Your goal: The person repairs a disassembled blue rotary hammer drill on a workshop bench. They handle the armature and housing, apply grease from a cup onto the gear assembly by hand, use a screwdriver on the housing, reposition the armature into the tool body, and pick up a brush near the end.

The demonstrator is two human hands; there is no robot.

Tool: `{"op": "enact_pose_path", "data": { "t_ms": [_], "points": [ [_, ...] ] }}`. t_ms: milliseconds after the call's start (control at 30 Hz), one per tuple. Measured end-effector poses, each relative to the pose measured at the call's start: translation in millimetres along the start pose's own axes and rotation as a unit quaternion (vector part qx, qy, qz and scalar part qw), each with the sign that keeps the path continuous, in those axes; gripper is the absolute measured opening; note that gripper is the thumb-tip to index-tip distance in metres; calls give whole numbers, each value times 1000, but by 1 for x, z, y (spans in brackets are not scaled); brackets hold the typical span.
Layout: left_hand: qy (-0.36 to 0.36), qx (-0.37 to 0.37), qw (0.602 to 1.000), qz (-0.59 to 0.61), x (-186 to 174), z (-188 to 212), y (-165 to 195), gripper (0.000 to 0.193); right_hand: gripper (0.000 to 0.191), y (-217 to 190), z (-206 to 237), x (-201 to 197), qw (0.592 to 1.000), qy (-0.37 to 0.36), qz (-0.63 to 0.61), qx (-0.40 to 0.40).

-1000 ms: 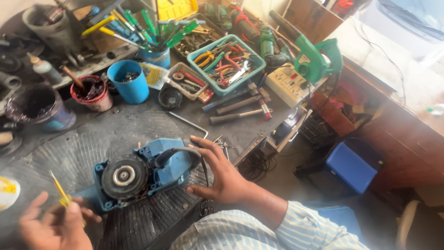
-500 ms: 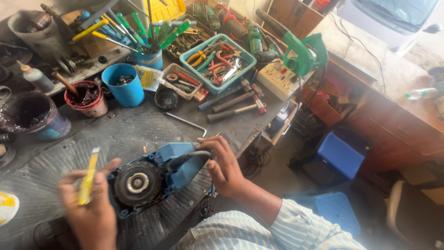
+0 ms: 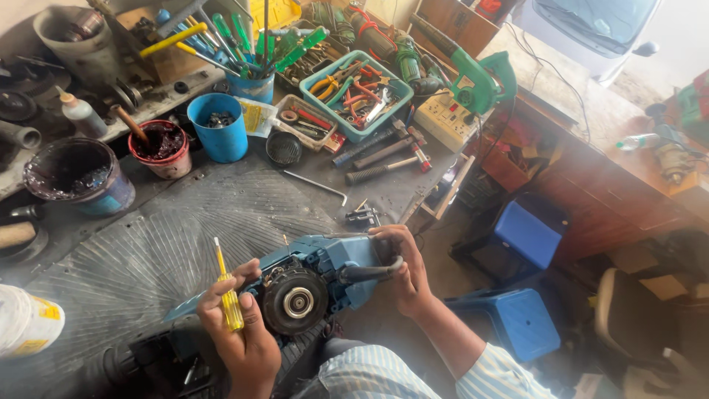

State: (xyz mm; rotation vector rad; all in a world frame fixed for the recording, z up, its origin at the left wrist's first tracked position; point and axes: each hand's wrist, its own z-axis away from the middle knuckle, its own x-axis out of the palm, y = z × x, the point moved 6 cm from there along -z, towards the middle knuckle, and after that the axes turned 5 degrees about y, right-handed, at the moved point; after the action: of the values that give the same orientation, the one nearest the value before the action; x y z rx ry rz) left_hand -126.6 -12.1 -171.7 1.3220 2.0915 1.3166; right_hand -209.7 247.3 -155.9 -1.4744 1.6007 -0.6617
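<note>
Clenched around a yellow-handled screwdriver with a thin metal shaft (image 3: 228,295), the left hand (image 3: 238,325) holds the tool nearly upright, tip pointing away from the body, just beside the round black pulley wheel (image 3: 296,301) on the open face of a blue plastic-bodied power tool (image 3: 317,273). The right hand (image 3: 402,270) grasps the far end of that blue tool, fingers wrapped over its black curved handle bar (image 3: 369,272), steadying it. The power tool lies on its side at the near edge of a grey workbench covered by a ribbed, fan-patterned rubber mat (image 3: 148,251), partly over the person's lap, where a striped sleeve (image 3: 487,373) shows.

Across the bench, well apart from the hands, a bent steel hex key (image 3: 316,186) lies on the mat, and a small cluster of dark metal parts (image 3: 363,216) sits near the bench edge, close to the right hand. Farther back stand a blue plastic cup (image 3: 218,127), a red tub of dark grease with a stick in it (image 3: 159,146), a large dark-filled round tin (image 3: 77,176), and a small black mesh strainer (image 3: 283,147). A teal plastic tray of pliers and spanners (image 3: 356,94) sits beside a smaller tray of bits (image 3: 310,122); three long dark-handled tools (image 3: 377,157) lie next to them. A blue pot crowded with green and yellow screwdrivers (image 3: 251,70) stands behind. A green electric blower (image 3: 480,81) rests at the bench corner. Below the bench, two blue plastic stools (image 3: 517,318) stand on the floor.
</note>
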Motion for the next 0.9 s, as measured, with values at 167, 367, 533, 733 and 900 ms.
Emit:
{"op": "enact_pose_path", "data": {
  "t_ms": [167, 367, 533, 733, 900],
  "points": [
    [24, 12, 1000, -10, -1, 13, 3, 25, 93, -12, -8, -7, 995, -19, -86, 42],
    [40, -12, 999, -14, -4, 27, -2, 27, 73, -13, -80, -97, 985, 126, 98, -64],
    [61, -39, 997, -9, -2, 30, -14, 30, 57, -19, -161, -225, 911, 320, 250, -72],
    [107, -34, 994, 16, 5, 25, -15, 35, 62, -30, -218, -280, 899, 344, 268, -27],
    [95, -23, 995, -25, -7, 25, -12, 41, 69, 6, -228, -195, 979, 153, 128, -43]
  ]
}}
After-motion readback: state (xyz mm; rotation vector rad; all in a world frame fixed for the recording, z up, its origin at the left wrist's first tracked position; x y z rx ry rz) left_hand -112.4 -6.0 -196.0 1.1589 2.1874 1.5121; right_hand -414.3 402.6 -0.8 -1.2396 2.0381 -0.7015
